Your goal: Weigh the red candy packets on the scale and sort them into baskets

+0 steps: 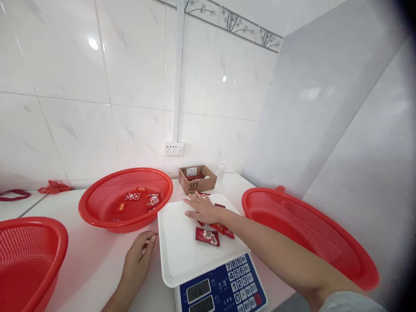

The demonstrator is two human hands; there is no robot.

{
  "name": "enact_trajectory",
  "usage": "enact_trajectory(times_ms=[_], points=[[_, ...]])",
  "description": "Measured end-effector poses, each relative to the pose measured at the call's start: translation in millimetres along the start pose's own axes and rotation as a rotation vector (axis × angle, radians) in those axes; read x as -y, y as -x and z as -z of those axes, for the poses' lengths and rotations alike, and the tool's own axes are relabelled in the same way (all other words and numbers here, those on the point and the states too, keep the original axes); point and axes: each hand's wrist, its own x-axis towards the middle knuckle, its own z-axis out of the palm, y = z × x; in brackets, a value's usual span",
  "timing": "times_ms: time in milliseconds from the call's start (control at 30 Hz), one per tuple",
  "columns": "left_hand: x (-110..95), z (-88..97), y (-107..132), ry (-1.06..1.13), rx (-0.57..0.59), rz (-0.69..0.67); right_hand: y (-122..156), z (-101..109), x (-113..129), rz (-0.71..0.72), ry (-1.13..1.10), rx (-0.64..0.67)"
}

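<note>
Your right hand [203, 209] lies flat, fingers spread, on the white plastic scale tray [182, 260]; your forearm risks sweeping the red-wrapped sweets [208, 236] off. Your left hand [138, 258] rests loosely curled, empty.

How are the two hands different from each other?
The right hand is stretched far forward; the left hand is close in. The right hand lies on the scale's white tray, fingers straight, by red candy packets; the left hand rests on the table beside the tray, fingers curled. Both are palm down and grip nothing.
</note>
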Motion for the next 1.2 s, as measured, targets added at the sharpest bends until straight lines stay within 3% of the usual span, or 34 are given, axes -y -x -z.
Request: enact_trajectory(times_ms=[167, 333, 767, 1200], points=[[-1, 0.7, -1, -0.001, -0.009, -0.005, 27, 7, -21, -0.079, -0.028, -0.017], [0, -0.7, -1, -0.005, 0.014, 0.004, 54, -2, -33, -0.12, -0.03, 0.027], [-3, -0.4, -2, -0.011, 0.007, 0.015, 53, -15, 5, 0.101, 0.098, 0.031], [-1, -2.6, 0, 0.002, 0.034, 0.019, 36, -32, 7, 0.092, 0.1, -0.301]])
